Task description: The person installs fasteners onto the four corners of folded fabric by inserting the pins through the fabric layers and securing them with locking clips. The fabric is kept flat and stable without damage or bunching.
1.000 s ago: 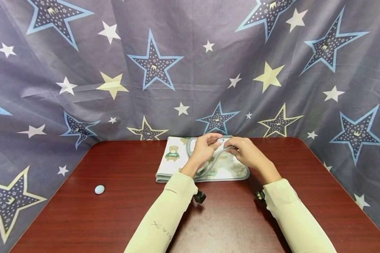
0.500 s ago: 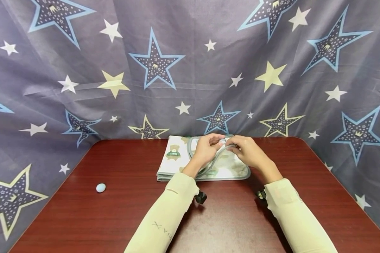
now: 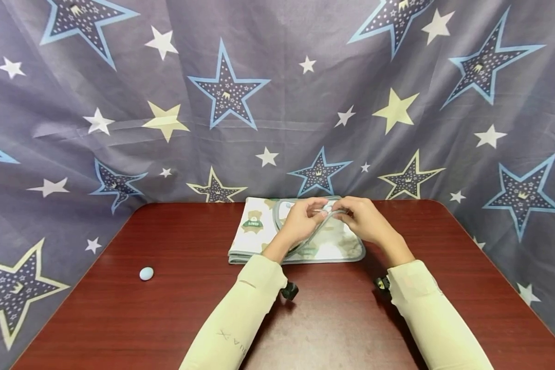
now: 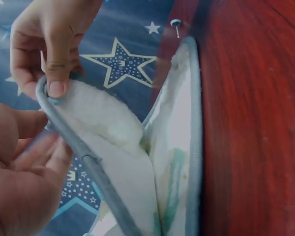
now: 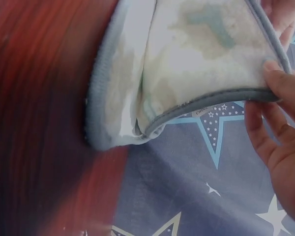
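Observation:
A folded white cloth [image 3: 254,246] with a bear print and grey edging lies at the table's far edge. My right hand [image 3: 363,218] pinches a raised corner of it between thumb and fingers, as the right wrist view also shows. On the other side of that edge, my left hand [image 3: 297,222] has thumb and index finger curled around a small pale thing [image 3: 328,208], mostly hidden by the fingers. Blurred left fingers [image 4: 44,157] sit close to the grey edging in the left wrist view. The lifted flap stands away from the layers below.
A light-blue oval piece [image 3: 146,273] lies on the reddish-brown table [image 3: 189,308] at the left. In the left wrist view, a small blue-topped thing with a thin white stem [image 4: 175,23] shows beyond the cloth's tip. A star-patterned curtain [image 3: 277,123] hangs behind the table.
Both hands stay at the raised corner, with only slight finger movement. The right fingers and the edging they pinch have shifted a little to the right. The oval piece stays put.

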The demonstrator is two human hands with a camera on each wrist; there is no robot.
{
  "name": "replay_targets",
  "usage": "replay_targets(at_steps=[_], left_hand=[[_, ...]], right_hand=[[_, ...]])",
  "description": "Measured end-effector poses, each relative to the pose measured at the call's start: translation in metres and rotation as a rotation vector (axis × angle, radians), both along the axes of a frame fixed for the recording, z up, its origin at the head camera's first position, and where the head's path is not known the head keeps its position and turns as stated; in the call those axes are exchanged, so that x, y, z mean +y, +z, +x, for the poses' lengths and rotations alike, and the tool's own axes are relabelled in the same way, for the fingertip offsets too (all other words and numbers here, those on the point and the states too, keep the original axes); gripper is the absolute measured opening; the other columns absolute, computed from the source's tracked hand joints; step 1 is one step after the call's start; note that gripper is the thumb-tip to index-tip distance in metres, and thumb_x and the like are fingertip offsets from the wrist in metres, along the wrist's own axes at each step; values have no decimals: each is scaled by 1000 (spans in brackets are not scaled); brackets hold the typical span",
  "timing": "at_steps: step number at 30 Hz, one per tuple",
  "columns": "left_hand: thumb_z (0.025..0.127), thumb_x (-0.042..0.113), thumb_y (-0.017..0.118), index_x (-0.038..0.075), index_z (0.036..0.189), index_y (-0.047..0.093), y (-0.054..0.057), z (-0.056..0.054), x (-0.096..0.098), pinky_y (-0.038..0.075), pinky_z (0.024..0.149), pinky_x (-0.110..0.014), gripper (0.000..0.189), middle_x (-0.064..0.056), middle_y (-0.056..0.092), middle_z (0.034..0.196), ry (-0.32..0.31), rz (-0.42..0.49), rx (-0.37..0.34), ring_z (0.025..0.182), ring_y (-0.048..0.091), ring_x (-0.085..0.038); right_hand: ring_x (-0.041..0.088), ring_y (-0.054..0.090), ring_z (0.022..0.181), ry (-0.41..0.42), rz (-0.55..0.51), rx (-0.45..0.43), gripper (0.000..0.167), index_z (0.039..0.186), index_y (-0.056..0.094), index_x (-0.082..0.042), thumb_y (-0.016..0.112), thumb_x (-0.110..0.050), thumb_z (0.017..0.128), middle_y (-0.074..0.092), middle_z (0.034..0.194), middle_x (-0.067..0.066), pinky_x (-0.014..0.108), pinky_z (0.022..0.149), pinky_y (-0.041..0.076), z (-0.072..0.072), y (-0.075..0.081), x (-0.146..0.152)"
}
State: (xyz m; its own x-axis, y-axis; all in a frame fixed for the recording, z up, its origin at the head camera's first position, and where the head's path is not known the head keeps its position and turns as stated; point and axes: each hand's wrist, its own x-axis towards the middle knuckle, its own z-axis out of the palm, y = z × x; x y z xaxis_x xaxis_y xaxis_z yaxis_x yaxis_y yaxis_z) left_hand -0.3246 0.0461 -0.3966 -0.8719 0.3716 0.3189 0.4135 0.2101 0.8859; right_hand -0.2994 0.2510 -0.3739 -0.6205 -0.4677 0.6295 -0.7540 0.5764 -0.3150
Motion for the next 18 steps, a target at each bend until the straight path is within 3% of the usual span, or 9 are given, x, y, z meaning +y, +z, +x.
replay_targets(at_steps=[5, 10, 14, 18], left_hand=[[96, 16, 71, 7, 118, 71, 0, 8, -8, 56, 85, -29, 23, -8, 75, 111, 62, -85, 73, 95, 71, -19], [92, 17, 76, 7, 112, 72, 0, 15, -8, 55, 72, -24, 23, -6, 75, 95, 64, -196, 212, 77, 69, -14], [91, 15, 77, 7, 107, 72, -3, 15, -5, 52, 67, -21, 18, -3, 72, 87, 81, -254, 290, 70, 65, -10], [91, 14, 76, 8, 102, 71, -6, 12, -2, 50, 67, -20, 13, -1, 70, 83, 85, -278, 325, 69, 62, -8]], right_hand=[[15, 65, 79, -21, -6, -29, 16, 94, 73, -6, 81, 3, 83, 73, 89, 3, 38, 71, 55, 0, 2, 1], [14, 63, 74, -47, -7, -86, 15, 95, 73, -7, 80, 2, 85, 72, 86, 1, 35, 67, 53, 0, 2, 1], [12, 60, 71, -39, -2, -134, 15, 94, 73, -8, 79, 2, 85, 71, 85, 0, 32, 65, 51, 1, 2, 0], [12, 59, 72, -39, 15, -163, 13, 94, 73, -8, 79, 1, 86, 70, 83, -3, 32, 66, 51, 2, 4, 0]])
